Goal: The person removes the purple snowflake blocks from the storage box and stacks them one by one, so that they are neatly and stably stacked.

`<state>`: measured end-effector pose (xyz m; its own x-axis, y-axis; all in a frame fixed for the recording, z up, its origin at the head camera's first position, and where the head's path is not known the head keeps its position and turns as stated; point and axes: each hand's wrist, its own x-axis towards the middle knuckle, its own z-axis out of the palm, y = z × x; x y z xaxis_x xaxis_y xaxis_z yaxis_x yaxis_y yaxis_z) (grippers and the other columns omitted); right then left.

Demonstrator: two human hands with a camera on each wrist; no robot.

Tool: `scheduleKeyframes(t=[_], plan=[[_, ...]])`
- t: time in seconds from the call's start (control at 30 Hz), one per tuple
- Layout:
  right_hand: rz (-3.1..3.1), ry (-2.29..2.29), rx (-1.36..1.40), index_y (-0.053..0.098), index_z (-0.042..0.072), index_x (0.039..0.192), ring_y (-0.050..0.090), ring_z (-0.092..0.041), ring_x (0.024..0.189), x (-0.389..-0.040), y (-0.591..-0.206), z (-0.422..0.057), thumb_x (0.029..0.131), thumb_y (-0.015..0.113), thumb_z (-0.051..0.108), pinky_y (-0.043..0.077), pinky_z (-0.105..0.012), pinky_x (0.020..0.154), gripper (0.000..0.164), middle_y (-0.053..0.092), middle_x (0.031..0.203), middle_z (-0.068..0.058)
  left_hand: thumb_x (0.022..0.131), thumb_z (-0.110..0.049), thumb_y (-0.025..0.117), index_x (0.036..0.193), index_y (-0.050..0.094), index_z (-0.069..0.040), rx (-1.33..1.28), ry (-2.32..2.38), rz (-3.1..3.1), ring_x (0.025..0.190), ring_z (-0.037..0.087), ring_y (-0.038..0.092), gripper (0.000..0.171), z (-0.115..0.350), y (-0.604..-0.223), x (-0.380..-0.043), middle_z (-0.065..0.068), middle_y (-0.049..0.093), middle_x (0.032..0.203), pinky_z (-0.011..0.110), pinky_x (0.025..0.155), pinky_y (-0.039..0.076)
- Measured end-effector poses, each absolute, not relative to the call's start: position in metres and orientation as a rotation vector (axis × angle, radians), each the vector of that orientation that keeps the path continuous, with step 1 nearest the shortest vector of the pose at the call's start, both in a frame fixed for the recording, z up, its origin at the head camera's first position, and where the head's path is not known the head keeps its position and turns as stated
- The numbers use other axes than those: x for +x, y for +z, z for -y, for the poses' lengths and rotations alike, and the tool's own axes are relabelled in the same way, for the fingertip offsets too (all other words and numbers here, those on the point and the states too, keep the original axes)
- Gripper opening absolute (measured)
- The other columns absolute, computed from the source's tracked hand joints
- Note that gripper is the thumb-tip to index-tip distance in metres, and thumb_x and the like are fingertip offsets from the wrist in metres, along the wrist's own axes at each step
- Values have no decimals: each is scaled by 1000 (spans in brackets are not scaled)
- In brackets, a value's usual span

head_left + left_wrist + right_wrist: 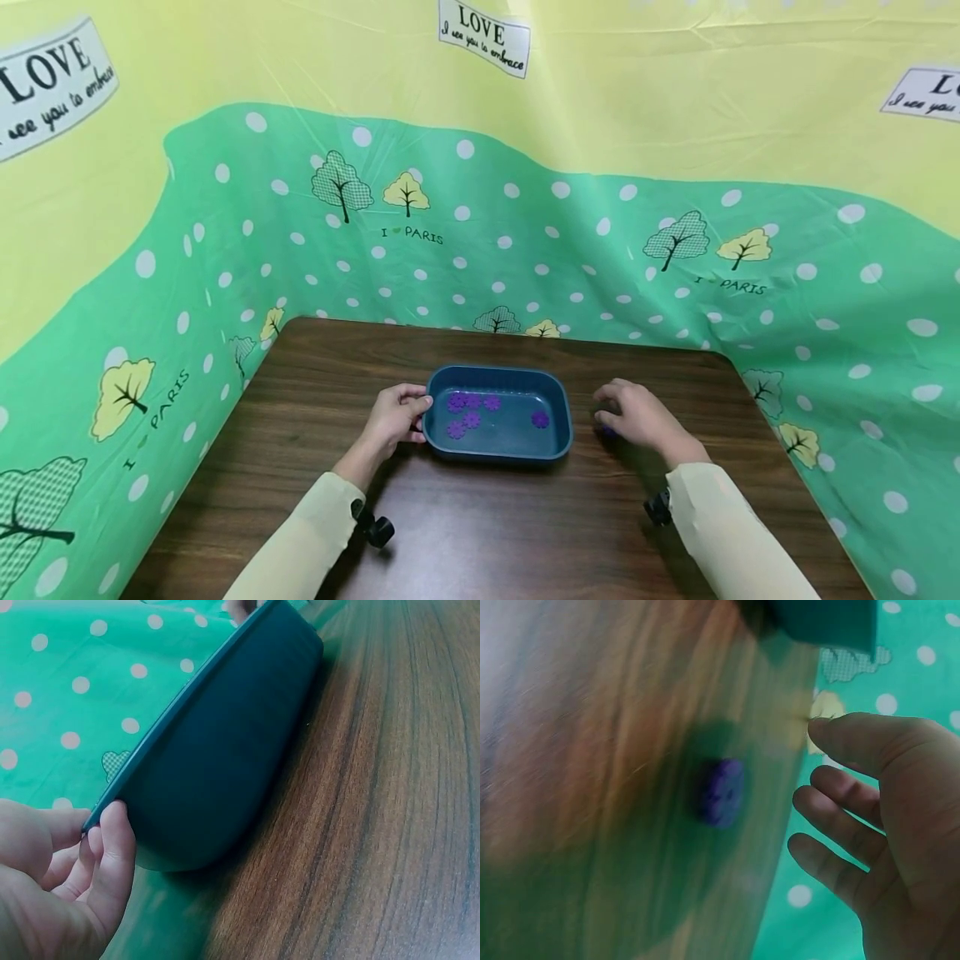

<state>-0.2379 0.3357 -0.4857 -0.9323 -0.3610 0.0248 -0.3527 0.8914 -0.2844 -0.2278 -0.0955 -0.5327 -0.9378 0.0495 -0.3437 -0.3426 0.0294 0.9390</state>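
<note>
A dark blue plastic tray with raised sides sits on the table. Inside lie several purple flower-shaped discs, mostly toward its left, with one by itself at the right. My left hand pinches the tray's left rim between thumb and fingers, as the left wrist view confirms. To the right of the tray, my right hand hovers over another purple disc on the table. The right wrist view has that disc blurred and apart from the fingers, which are loosely bent around nothing.
The brown wood-grain table runs under both forearms. A green and yellow printed cloth hangs behind it and along both sides. Each wrist wears a small black camera.
</note>
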Motion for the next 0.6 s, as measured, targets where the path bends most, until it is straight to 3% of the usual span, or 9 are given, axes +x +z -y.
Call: scheduleKeyframes(t=[0.6], plan=[[-3020,-491,-777,73,6,116,66,-22,94,-248,-452,-282,92,77,18,60,-45,82,27,70,111,-7,100,-16,67,135,62,-6,-300,1998,-2020,66,17,59,37,95,-531,-227,13,64,93,36,57,64]])
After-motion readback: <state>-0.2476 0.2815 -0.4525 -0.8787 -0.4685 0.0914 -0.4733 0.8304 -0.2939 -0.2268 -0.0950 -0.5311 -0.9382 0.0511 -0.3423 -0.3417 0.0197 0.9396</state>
